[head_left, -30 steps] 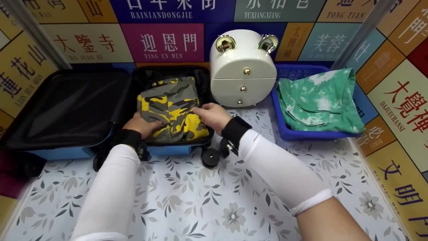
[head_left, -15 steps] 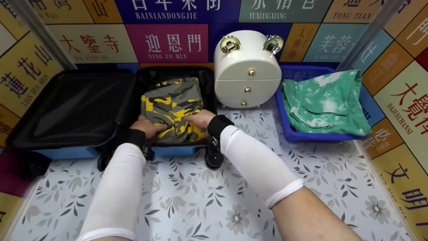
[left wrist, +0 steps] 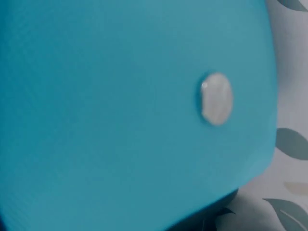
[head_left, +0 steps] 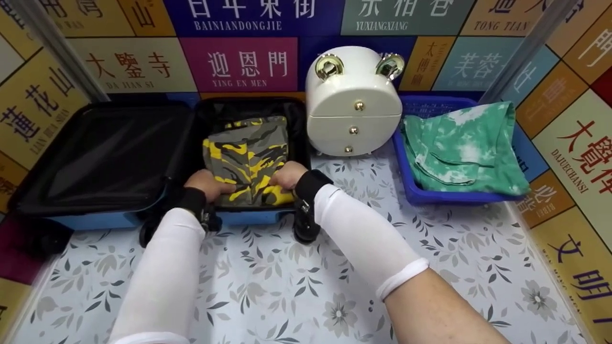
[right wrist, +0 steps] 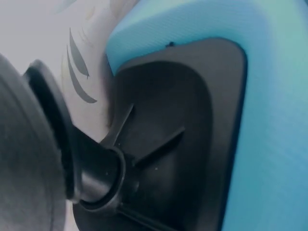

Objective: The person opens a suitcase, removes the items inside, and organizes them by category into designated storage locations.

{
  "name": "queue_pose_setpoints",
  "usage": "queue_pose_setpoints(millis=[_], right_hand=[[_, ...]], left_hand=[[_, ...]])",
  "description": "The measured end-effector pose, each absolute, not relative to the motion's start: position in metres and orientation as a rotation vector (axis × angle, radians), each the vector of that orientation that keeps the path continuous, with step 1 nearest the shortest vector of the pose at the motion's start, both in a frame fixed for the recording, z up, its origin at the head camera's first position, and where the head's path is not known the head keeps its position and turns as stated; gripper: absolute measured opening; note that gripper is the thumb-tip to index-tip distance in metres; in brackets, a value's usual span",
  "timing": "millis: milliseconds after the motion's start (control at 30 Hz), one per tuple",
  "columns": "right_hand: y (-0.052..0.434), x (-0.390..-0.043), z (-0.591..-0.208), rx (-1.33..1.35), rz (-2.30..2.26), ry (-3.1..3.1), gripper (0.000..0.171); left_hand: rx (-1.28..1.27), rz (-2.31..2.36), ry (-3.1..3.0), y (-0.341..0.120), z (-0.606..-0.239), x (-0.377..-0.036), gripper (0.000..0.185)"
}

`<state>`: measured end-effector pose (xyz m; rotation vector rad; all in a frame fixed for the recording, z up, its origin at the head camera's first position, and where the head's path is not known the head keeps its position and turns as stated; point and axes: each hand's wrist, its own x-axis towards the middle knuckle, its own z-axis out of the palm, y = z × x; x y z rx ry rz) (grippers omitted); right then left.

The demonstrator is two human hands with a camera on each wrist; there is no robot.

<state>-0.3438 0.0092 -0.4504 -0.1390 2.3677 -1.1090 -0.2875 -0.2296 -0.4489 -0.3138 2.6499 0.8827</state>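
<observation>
Pressing on the folded camouflage garment (head_left: 248, 160) inside the open suitcase (head_left: 119, 217), left hand (head_left: 206, 184) and right hand (head_left: 285, 176) rest at its near edge, fingers curled onto the cloth. Judged soft, light, limp; best held by the folded near edge with both hands.

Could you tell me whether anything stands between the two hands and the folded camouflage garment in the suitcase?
Nothing visible does. Both the left hand and the right hand already rest on the near edge of the camouflage garment, which lies in the open blue suitcase.
</observation>
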Motion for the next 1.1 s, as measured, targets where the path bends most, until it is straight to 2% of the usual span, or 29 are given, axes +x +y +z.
queue_pose_setpoints(millis=[100,233,300,400,500,667,767,933,1100], right_hand=[[0.008,-0.344,-0.451,-0.127,-1.121,2.367,0.026],[0.009,-0.343,-0.448,-0.086,-1.218,2.334,0.060],[0.010,-0.341,-0.445,-0.067,-1.288,2.301,0.070],[0.014,-0.337,-0.440,-0.026,-1.430,2.215,0.074],[0.016,-0.334,-0.435,0.043,-1.629,2.082,0.073],[0.024,-0.333,-0.425,0.100,-1.929,1.817,0.051],[0.032,-0.333,-0.415,0.087,-2.026,1.677,0.052],[0.042,-0.332,-0.402,-0.017,-2.156,1.598,0.054],[0.045,-0.326,-0.397,-0.179,-2.249,1.507,0.032]], left_hand=[[-0.325,0.947,2.654,-0.231,-0.448,-0.288,0.081],[-0.323,1.045,2.672,-0.229,-0.444,-0.289,0.093],[-0.310,1.086,2.699,-0.225,-0.441,-0.289,0.091],[-0.281,1.137,2.745,-0.222,-0.436,-0.288,0.088],[-0.245,1.215,2.809,-0.222,-0.427,-0.285,0.084],[-0.162,1.423,2.871,-0.226,-0.408,-0.279,0.072],[-0.088,1.569,2.861,-0.224,-0.399,-0.276,0.060],[-0.004,1.784,2.731,-0.220,-0.392,-0.271,0.052],[0.059,1.923,2.585,-0.219,-0.393,-0.265,0.052]])
